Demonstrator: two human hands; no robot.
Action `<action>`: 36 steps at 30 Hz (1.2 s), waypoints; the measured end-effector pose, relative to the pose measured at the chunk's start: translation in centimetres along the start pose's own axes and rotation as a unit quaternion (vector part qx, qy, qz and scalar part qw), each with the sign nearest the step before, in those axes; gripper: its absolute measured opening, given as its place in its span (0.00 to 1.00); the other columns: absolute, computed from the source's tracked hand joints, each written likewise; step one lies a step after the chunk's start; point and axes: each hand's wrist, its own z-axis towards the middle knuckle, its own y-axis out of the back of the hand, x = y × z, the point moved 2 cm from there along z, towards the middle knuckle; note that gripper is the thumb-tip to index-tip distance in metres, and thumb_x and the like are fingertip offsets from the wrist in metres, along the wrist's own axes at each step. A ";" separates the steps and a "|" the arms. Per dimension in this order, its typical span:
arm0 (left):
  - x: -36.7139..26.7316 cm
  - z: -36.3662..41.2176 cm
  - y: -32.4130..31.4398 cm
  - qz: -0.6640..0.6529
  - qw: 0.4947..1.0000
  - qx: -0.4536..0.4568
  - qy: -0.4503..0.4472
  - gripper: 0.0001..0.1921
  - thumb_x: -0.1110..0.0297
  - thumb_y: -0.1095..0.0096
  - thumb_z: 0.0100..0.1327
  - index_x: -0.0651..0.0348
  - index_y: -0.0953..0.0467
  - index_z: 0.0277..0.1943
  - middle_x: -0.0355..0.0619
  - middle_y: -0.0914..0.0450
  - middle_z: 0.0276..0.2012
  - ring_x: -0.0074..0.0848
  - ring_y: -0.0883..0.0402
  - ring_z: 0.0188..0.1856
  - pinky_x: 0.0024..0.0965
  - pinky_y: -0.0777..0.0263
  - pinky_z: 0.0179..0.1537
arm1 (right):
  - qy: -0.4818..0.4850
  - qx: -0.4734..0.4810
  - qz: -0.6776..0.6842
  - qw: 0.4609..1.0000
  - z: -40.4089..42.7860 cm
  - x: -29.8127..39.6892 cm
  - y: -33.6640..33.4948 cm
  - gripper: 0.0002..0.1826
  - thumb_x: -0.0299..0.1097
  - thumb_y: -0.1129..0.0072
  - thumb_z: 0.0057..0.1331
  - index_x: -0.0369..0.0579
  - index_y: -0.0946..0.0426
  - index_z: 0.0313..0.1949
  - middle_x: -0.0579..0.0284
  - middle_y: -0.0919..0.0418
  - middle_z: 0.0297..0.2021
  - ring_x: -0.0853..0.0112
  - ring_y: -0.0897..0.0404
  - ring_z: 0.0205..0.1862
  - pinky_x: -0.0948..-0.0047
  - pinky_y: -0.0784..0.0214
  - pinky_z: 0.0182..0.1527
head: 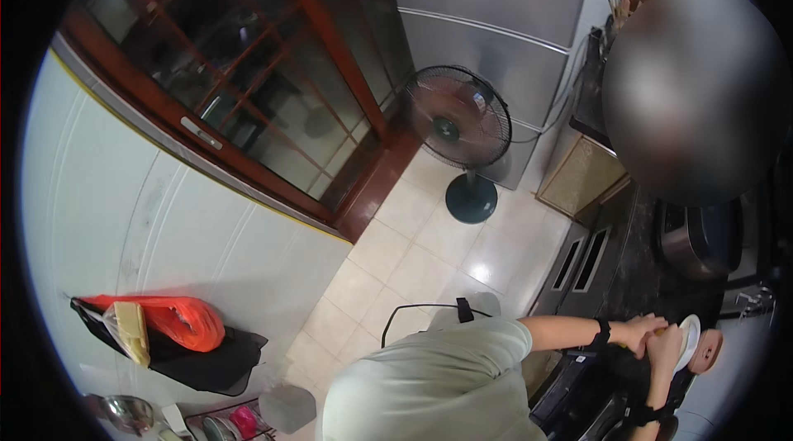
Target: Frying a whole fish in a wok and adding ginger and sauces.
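Both of my hands are close together over the dark counter at the right, with black bands on the wrists. My left hand [639, 332] is the upper one, its fingers bent towards the other hand. My right hand [664, 345] touches or nearly touches it from below. Something small and yellowish shows between them, too small to name, and which hand grips it cannot be told. A white dish [691, 337] stands tilted in view just beyond my right hand. Beside the dish is a pinkish-brown object [707, 352] with small dark marks.
A black stove [573, 386] lies below my arms. A metal-sided appliance [694, 240] stands farther up the dark counter [638, 267]. A standing fan [458, 119] is before the grey refrigerator [489, 38]. Bags [192, 323] hang on the left wall; a large blurred oval covers the upper right.
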 end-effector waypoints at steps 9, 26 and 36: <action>-3.2 0.5 2.1 -0.017 0.992 0.117 0.051 0.37 0.76 0.30 0.23 0.58 0.34 0.46 0.47 0.30 0.41 0.42 0.33 0.46 0.40 0.35 0.46 | -0.204 0.115 0.341 0.911 0.4 -9.2 -1.7 0.06 0.22 0.60 0.54 0.36 0.35 0.31 0.50 0.29 0.23 0.63 0.25 0.16 0.74 0.30 0.12; -7.2 -1.2 4.2 0.041 0.992 0.069 0.094 0.16 0.69 0.31 0.44 0.64 0.26 0.36 0.55 0.22 0.31 0.43 0.21 0.34 0.37 0.29 0.35 | -0.279 -0.221 0.819 0.450 -17.8 -2.5 -7.6 0.22 0.45 0.58 0.66 0.40 0.34 0.51 0.52 0.25 0.42 0.65 0.23 0.40 0.68 0.29 0.43; -26.6 -11.4 -6.2 -0.393 0.843 0.328 0.166 0.18 0.82 0.40 0.51 0.68 0.29 0.47 0.46 0.23 0.41 0.23 0.24 0.41 0.26 0.31 0.47 | -0.089 -0.497 0.666 0.549 -32.6 2.4 -3.6 0.43 0.56 0.52 0.62 0.43 0.59 0.65 0.55 0.49 0.63 0.63 0.43 0.62 0.60 0.51 0.61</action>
